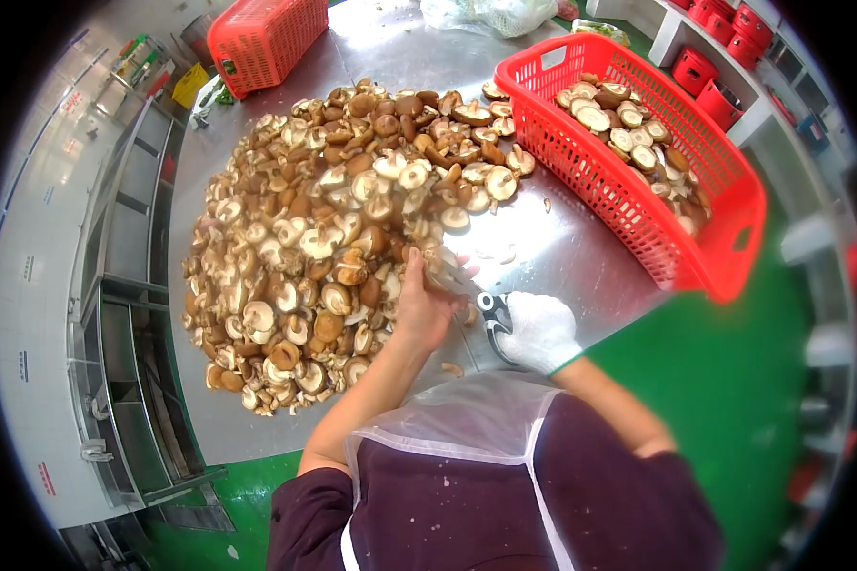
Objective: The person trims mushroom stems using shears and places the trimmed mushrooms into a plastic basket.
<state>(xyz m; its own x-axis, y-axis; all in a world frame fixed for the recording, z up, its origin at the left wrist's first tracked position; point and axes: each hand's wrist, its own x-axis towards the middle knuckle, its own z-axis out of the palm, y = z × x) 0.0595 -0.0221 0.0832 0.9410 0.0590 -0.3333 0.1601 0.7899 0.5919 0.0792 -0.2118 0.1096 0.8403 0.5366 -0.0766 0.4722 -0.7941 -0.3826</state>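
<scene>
A large heap of brown-capped shiitake mushrooms (295, 238) covers the left and middle of the metal table. My bare left hand (425, 306) is at the heap's right edge, its fingers closed around a mushroom (432, 255) that is partly hidden and blurred. In a white glove, my right hand (541, 333) grips the black handles of a pair of scissors (492, 314). The scissor blades point left toward the mushroom in my left hand; whether they touch its stem I cannot tell. Cut stem pieces lie on the table close to both hands.
A red plastic basket (590, 157) at the right holds mushrooms. Another red basket (267, 46) stands at the far left of the metal table (590, 285). Clear plastic bags (490, 14) lie at the back. Metal racks (129, 314) are at left, red containers (719, 103) on shelves at right.
</scene>
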